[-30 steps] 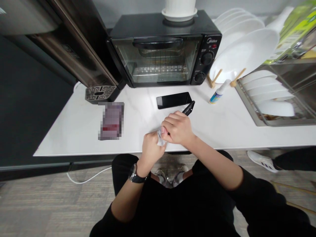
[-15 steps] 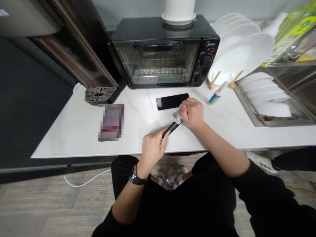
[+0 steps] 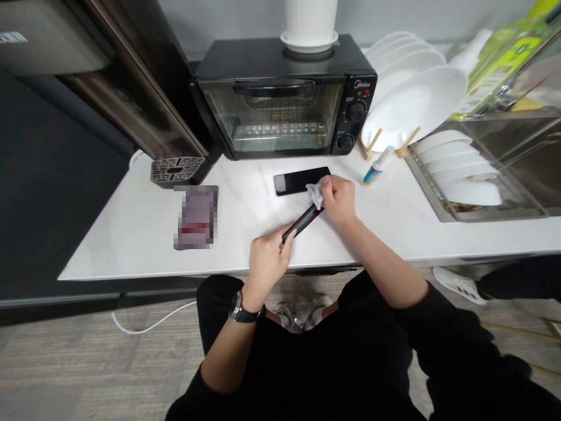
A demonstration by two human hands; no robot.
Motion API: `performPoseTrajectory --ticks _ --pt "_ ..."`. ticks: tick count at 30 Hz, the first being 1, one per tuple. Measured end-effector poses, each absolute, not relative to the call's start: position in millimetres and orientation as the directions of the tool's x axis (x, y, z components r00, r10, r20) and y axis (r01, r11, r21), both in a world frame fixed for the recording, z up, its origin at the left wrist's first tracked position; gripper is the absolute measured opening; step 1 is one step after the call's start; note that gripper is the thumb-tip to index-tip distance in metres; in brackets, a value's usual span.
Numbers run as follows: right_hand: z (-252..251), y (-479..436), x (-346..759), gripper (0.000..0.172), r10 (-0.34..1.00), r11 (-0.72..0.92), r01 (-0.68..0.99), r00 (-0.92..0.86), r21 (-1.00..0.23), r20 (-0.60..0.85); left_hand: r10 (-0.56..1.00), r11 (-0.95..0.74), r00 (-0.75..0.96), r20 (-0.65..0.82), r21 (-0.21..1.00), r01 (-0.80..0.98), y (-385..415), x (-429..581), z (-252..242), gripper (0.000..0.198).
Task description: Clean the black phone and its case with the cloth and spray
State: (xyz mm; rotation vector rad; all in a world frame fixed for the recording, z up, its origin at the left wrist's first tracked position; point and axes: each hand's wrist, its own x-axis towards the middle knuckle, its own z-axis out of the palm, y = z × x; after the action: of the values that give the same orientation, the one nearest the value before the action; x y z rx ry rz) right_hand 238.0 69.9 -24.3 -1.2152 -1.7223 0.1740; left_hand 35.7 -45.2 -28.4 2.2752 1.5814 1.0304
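Observation:
My left hand (image 3: 266, 261) grips the near end of a thin black device (image 3: 299, 223) held edge-up over the white counter (image 3: 131, 234). At the device's far end my right hand (image 3: 339, 200) pinches a small white wipe (image 3: 314, 193) against it. A second black phone (image 3: 301, 180) lies flat on the counter just beyond my right hand. A small white spray bottle (image 3: 375, 168) with a blue label lies to the right of that phone.
A black toaster oven (image 3: 280, 99) stands at the back with a white pot (image 3: 309, 23) on top. White plates (image 3: 416, 99) lean in a rack, a metal dish tray (image 3: 473, 175) sits right. A dark appliance (image 3: 144, 99) and a blurred flat item (image 3: 196, 216) are left. Another person's shoe (image 3: 458, 285) shows under the counter.
The wipe passed from my left hand to my right, which moved up along the device to its far end. My left hand now holds the near end.

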Motion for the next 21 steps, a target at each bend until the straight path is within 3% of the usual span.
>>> performPoseTrajectory --ticks 6,9,12,16,21 --pt "-13.8 15.2 195.8 0.036 0.652 0.656 0.672 -0.278 -0.342 0.705 0.885 -0.393 0.217 0.411 0.411 0.823 -41.9 31.8 -37.2 0.033" --pt "-12.2 0.6 190.0 0.037 0.624 0.706 0.649 -0.379 -0.284 0.683 0.878 -0.405 0.260 0.401 0.334 0.851 -41.0 28.6 -42.6 0.031" --pt "-12.0 12.0 207.9 0.043 0.627 0.703 0.673 -0.434 -0.230 0.647 0.880 -0.419 0.269 0.391 0.373 0.828 -42.8 28.7 -40.5 0.028" --pt "-11.3 37.6 233.3 0.042 0.703 0.604 0.745 -0.333 -0.281 0.629 0.879 -0.445 0.245 0.409 0.522 0.727 -44.6 32.6 -32.3 0.031" --pt "-10.2 39.0 226.3 0.041 0.727 0.570 0.738 -0.249 -0.361 0.639 0.894 -0.417 0.206 0.399 0.568 0.710 -43.8 34.4 -28.1 0.032"
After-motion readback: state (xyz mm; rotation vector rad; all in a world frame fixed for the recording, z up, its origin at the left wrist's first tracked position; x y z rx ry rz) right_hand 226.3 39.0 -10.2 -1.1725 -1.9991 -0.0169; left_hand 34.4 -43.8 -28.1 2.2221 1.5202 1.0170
